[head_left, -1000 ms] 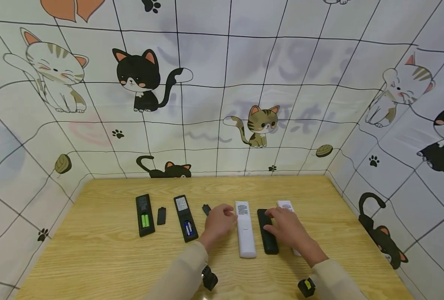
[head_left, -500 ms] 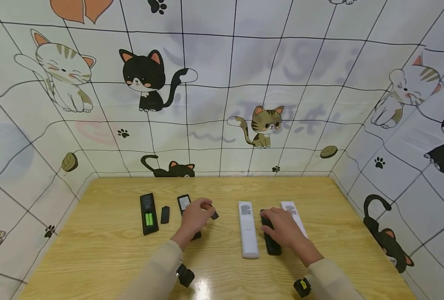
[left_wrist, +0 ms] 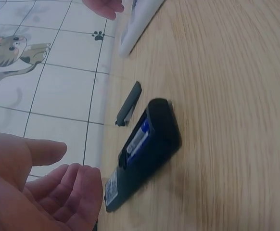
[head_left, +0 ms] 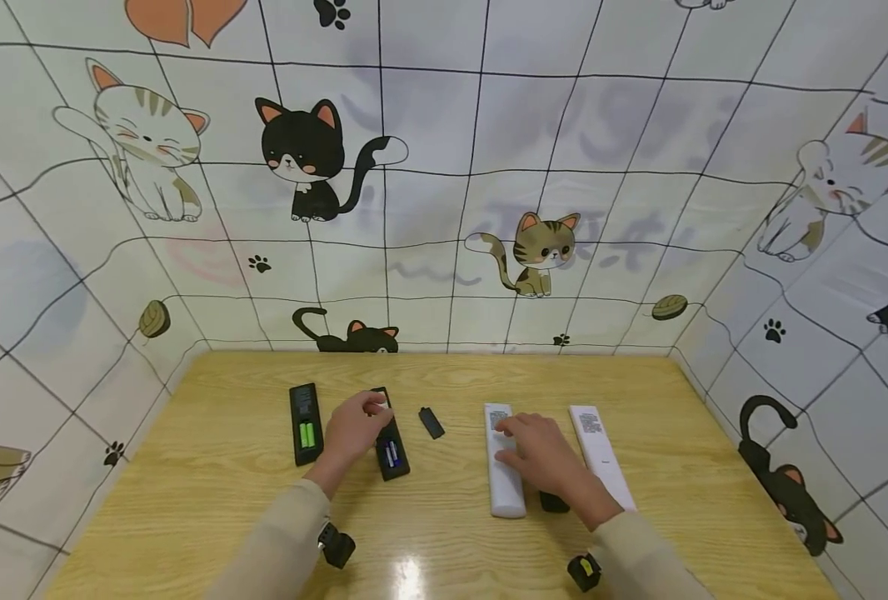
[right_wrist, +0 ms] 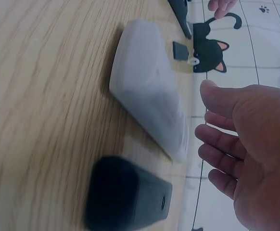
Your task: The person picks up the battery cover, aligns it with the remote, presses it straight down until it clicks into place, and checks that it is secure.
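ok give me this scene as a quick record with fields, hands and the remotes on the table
surface: light wooden table
left hand: open, over the black remote with blue batteries showing
right hand: open, fingers above the long white remote
hidden by right hand: black remote, only its near end shows
far left: black remote with green batteries showing
loose part: small black battery cover, between the blue-battery remote and the long white one
far right: second white remote

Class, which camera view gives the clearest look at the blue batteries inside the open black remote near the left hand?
The left wrist view: the blue batteries fill the open bay of the black remote, close up, beside the left hand. The head view shows them small but recognisable. The right wrist view shows only the far end of a black remote, no batteries.
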The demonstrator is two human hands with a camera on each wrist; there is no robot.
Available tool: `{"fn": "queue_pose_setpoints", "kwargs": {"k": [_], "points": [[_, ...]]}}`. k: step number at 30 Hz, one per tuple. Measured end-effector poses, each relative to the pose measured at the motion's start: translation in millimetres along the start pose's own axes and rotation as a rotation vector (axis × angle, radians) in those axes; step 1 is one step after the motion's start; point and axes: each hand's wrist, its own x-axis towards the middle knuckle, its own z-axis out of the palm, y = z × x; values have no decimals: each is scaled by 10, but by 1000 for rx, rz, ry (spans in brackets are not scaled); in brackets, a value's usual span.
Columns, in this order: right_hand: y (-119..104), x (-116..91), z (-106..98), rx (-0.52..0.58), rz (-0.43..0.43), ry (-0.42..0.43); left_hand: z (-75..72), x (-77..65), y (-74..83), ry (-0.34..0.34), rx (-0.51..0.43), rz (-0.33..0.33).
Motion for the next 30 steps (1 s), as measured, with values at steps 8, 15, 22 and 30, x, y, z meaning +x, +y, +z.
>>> {"fn": "queue_pose_setpoints", "kwargs": {"k": [8, 15, 22, 30], "points": [[-145, 66, -5, 30, -35, -11, -52, 2, -114, 6, 66, -15], [-229, 141, 48, -8, -87, -11, -23, -2, -178, 5, 153, -39], [-321, 209, 74, -18, -120, -22, 19, -6, -177, 19, 263, -60], [-401, 327, 101, -55, -144, -44, 105, 48, -149, 17, 322, -107]]}}
